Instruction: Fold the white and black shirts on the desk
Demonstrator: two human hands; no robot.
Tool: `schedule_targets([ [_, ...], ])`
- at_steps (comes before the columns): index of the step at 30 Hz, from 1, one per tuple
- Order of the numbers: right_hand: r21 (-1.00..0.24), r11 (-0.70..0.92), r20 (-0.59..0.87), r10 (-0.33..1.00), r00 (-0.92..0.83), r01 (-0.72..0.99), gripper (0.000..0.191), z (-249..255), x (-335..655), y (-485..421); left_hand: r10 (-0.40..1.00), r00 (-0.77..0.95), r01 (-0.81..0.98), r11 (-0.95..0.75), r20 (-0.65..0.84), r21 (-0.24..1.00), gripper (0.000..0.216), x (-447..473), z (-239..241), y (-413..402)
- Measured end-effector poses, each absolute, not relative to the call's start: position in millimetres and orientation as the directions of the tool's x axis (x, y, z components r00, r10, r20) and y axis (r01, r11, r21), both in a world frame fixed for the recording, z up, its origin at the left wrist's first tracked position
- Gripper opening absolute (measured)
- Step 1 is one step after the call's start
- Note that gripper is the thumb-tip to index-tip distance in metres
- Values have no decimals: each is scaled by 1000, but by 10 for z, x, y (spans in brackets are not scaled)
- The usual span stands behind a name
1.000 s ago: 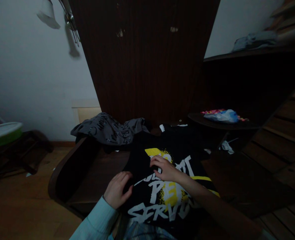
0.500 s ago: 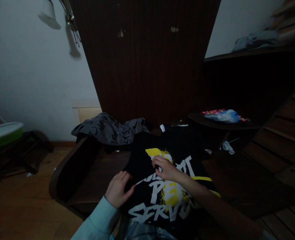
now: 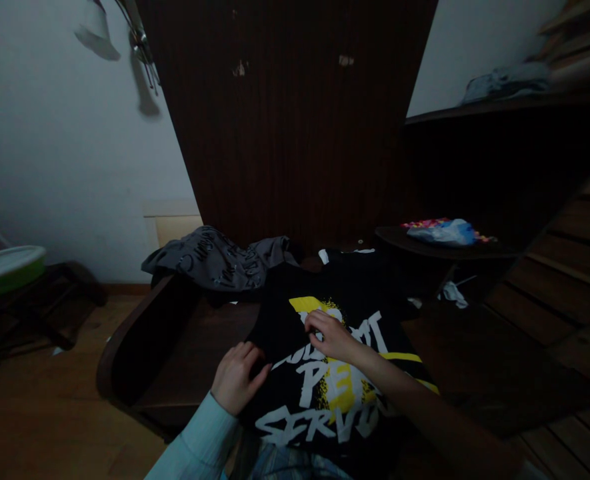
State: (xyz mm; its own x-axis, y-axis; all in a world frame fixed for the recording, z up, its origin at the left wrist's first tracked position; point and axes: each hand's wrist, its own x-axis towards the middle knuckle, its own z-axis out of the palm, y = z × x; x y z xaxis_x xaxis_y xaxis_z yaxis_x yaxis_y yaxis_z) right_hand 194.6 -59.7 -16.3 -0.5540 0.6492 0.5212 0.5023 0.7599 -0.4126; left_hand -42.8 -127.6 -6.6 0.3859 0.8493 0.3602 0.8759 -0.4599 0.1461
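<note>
While the black printed shirt [image 3: 325, 383] lies spread on the dark surface [image 3: 189, 360] at the lower centre of the frame, the left hand [image 3: 239, 377] sits at its left edge and the right hand [image 3: 331, 337] over its lettering, both half-curled; whether either pinches cloth cannot be told. The right forearm [image 3: 399, 390] obstructs part of the lettering. A grey garment [image 3: 225, 261] lies centre-left, beside the shirt; a plastic bag [image 3: 445, 233] occupies a shelf [image 3: 495, 251] centre-right.
</note>
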Motion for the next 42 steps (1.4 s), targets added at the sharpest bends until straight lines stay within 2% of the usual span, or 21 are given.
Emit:
schedule_targets([
  [8,-423,757,530,653,-541,498,18,-143,1943,-601,900,278,939,-328,337,99,27,-346,-52,-1270],
  [14,-426,753,526,657,-540,502,17,-141,1951,-603,922,201,976,-218,332,14,29,-252,-46,-1278],
  [20,-422,763,540,645,-541,490,17,-149,1953,-600,932,159,986,-169,325,3,18,-185,-37,-1271],
  [26,-419,769,556,638,-533,483,17,-176,1954,-585,890,256,956,-291,378,35,5,-231,-73,-1311],
  [30,-426,778,572,627,-528,462,18,-181,1956,-584,803,334,900,-427,494,84,5,-281,-105,-1336],
  [35,-421,793,582,609,-540,440,19,-132,1959,-617,730,353,853,-508,586,119,7,-338,-72,-1327],
  [39,-388,814,575,581,-577,432,19,-113,1960,-633,722,444,786,-598,531,156,12,-399,-89,-1299],
  [42,-367,823,549,568,-613,434,18,-122,1964,-630,773,458,775,-589,439,228,12,-455,-127,-1292],
])
